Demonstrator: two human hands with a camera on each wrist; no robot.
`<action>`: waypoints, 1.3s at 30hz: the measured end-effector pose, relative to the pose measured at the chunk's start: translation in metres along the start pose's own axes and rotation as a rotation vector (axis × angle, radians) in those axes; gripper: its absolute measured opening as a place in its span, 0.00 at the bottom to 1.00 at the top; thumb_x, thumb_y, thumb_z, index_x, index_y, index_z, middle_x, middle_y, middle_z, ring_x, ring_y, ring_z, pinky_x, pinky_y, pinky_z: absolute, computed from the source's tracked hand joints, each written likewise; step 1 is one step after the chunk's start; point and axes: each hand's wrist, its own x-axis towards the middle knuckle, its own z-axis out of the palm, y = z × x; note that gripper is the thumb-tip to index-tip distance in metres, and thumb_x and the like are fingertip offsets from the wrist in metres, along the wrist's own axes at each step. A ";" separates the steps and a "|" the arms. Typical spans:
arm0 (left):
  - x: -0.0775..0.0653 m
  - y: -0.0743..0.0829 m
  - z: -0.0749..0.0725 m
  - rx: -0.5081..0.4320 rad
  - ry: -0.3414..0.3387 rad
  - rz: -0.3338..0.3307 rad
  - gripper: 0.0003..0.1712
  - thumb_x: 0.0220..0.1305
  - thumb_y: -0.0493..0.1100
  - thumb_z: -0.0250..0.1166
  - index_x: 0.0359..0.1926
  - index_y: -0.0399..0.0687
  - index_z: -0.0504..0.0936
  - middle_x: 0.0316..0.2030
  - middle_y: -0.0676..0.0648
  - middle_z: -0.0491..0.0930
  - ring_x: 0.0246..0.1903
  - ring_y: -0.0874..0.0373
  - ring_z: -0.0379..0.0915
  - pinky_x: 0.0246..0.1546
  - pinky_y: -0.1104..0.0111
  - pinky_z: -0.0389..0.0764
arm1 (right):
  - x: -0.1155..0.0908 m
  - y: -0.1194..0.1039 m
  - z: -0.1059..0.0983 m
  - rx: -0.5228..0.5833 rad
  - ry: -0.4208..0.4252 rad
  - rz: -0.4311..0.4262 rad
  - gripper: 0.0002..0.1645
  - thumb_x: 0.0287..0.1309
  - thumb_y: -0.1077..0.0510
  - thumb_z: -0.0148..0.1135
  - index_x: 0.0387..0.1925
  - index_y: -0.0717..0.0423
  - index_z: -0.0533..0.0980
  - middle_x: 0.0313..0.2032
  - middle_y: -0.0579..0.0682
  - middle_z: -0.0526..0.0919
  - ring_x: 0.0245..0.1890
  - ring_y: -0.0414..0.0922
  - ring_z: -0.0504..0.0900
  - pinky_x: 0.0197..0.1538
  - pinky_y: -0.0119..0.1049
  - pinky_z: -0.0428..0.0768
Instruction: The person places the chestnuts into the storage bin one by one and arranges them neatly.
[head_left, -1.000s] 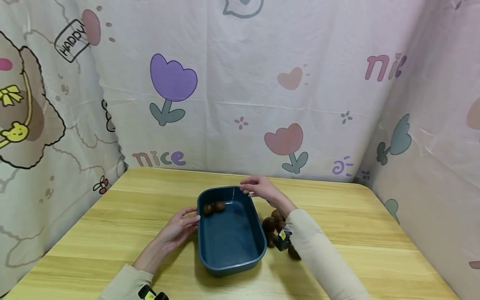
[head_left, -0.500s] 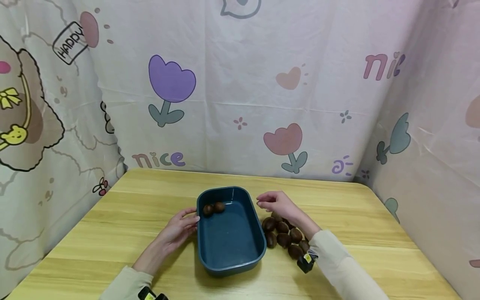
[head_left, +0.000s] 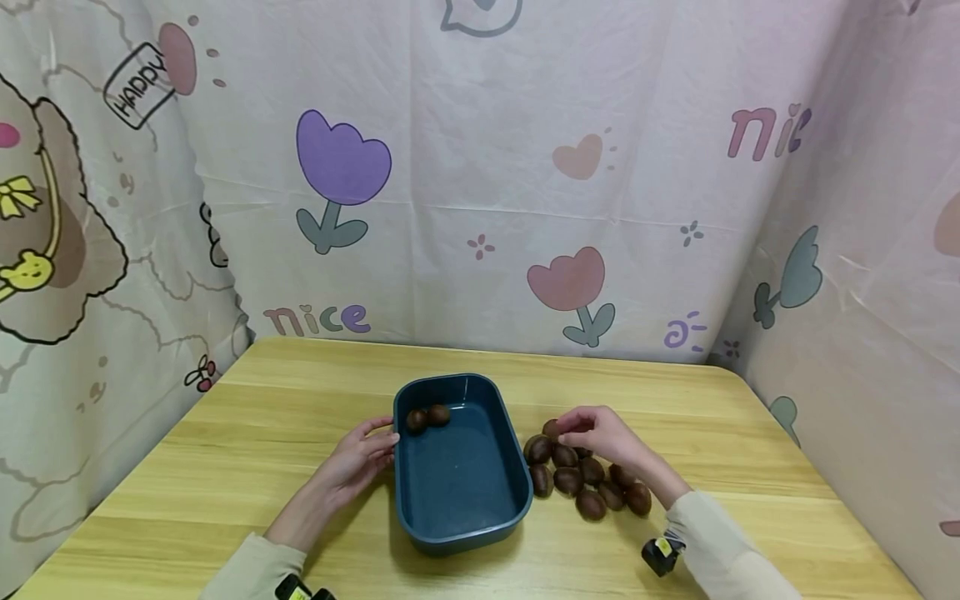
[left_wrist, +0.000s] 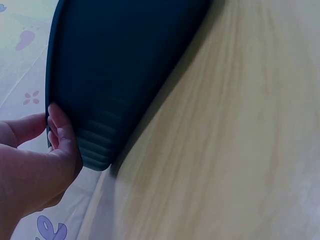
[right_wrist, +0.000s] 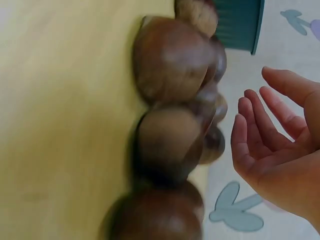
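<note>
A dark blue-green plastic tub [head_left: 461, 492] stands on the table with two brown chestnuts [head_left: 427, 417] in its far left corner. My left hand [head_left: 352, 462] holds its left rim, thumb at the edge and fingers against the outer wall; the left wrist view shows this grip on the tub [left_wrist: 115, 65]. To the right of the tub lies a cluster of several chestnuts [head_left: 567, 481]. Above the far side of that cluster is my right hand [head_left: 607, 437], thumb and fingers apart. In the right wrist view, nothing is between the right hand's [right_wrist: 280, 167] fingers, near the chestnuts [right_wrist: 172, 60].
The wooden table [head_left: 300, 392] reaches back to a patterned cloth [head_left: 465, 208] hung behind it and along both sides. The chestnut cluster lies close against the tub's right wall. Each wrist bears a small black camera [head_left: 662, 554].
My right hand has moved from the tub's far right rim rightward and nearer, to over the chestnut cluster. The left hand, the tub and the two chestnuts in it have stayed put.
</note>
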 end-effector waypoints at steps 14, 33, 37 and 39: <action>0.000 0.000 0.000 -0.009 -0.002 -0.006 0.23 0.70 0.30 0.52 0.62 0.32 0.55 0.36 0.50 0.77 0.35 0.63 0.74 0.38 0.73 0.75 | -0.041 0.036 -0.022 -0.097 0.152 0.113 0.16 0.49 0.65 0.71 0.41 0.67 0.80 0.40 0.56 0.83 0.45 0.54 0.79 0.47 0.44 0.76; 0.001 -0.001 0.000 -0.009 -0.018 -0.001 0.24 0.70 0.31 0.51 0.63 0.32 0.53 0.36 0.51 0.77 0.36 0.63 0.75 0.39 0.72 0.75 | -0.059 0.042 -0.020 -0.060 0.197 0.249 0.24 0.46 0.65 0.73 0.46 0.71 0.77 0.40 0.54 0.83 0.41 0.49 0.80 0.46 0.41 0.76; 0.000 0.000 0.000 -0.015 -0.020 0.001 0.23 0.70 0.30 0.51 0.62 0.32 0.55 0.35 0.51 0.77 0.35 0.63 0.74 0.39 0.72 0.75 | -0.059 0.042 -0.021 -0.132 0.214 0.250 0.24 0.44 0.62 0.75 0.44 0.69 0.78 0.38 0.53 0.83 0.41 0.50 0.80 0.46 0.46 0.77; 0.000 -0.001 -0.001 -0.019 -0.021 0.003 0.22 0.70 0.30 0.51 0.61 0.33 0.56 0.36 0.51 0.77 0.35 0.63 0.74 0.39 0.72 0.75 | -0.059 0.042 -0.021 -0.167 0.220 0.247 0.24 0.43 0.61 0.76 0.43 0.69 0.79 0.37 0.52 0.83 0.41 0.51 0.80 0.47 0.48 0.77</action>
